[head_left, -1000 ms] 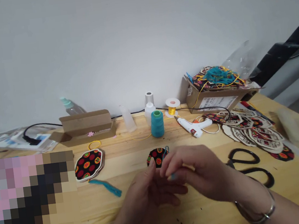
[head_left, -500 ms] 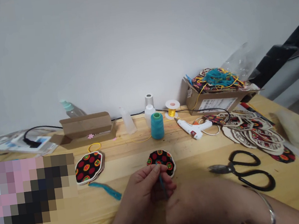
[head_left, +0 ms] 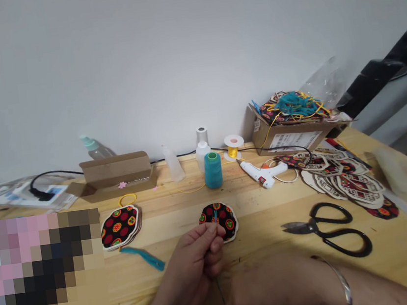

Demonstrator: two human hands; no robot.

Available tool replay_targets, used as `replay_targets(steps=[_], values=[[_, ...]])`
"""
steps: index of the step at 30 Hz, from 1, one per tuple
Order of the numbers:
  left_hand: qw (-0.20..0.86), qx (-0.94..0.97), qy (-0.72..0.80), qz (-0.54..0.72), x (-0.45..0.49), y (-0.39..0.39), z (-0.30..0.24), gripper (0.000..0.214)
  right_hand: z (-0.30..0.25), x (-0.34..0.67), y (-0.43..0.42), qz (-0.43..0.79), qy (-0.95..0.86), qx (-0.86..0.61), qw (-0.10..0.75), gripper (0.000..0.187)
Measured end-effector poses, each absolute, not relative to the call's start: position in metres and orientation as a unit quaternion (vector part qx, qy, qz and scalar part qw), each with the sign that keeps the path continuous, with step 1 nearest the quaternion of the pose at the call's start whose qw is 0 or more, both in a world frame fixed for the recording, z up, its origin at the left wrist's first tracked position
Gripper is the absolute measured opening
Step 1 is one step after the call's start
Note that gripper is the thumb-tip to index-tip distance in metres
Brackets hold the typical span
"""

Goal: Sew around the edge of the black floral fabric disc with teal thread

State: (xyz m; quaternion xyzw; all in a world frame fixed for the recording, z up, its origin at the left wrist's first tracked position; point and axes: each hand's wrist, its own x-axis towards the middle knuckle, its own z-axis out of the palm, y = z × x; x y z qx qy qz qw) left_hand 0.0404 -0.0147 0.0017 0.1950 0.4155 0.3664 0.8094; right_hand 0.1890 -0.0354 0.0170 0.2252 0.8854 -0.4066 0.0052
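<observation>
My left hand (head_left: 197,257) is closed in a pinch on a thin teal thread (head_left: 215,218), just in front of a small black patterned fabric piece (head_left: 222,218) lying on the wooden table (head_left: 262,204). The thread runs up over that piece and down toward my right hand (head_left: 276,289). My right hand sits low at the frame's bottom edge, back of the hand up, fingers curled under and hidden. A metal bangle is on its wrist.
A stack of similar patterned pieces (head_left: 119,226) and a teal strip (head_left: 144,257) lie to the left. Black scissors (head_left: 332,230), a glue gun (head_left: 263,171), a teal thread cone (head_left: 213,169), a yellow spool (head_left: 234,147), cardboard boxes (head_left: 117,175) and patterned cutouts (head_left: 343,175) surround the work spot.
My right hand has dropped from beside the fabric piece toward the bottom edge, drawing the thread down. The fabric piece now lies uncovered and my left hand keeps its pinch.
</observation>
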Motion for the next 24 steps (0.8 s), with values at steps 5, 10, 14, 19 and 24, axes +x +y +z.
replay_targets(steps=[5,10,14,19,24], values=[[0.753,0.268,0.47,0.374,0.041,-0.018,0.003,0.02,0.038,0.2,-0.012,-0.53,0.773,0.32,-0.141,0.024],[0.707,0.331,0.505,0.368,0.043,-0.018,0.007,0.025,0.02,0.203,0.008,-0.583,0.582,0.519,-0.227,0.04],[0.679,0.377,0.529,0.343,0.044,-0.019,0.01,0.033,0.014,0.191,0.008,-0.679,0.504,0.451,-0.284,0.026],[0.656,0.403,0.544,0.332,0.046,-0.019,0.012,0.033,0.013,0.182,0.005,-0.703,0.392,0.477,-0.353,0.019],[0.722,0.311,0.507,0.354,0.046,-0.017,0.011,0.027,0.01,0.178,0.005,-0.701,0.361,0.482,-0.382,0.019]])
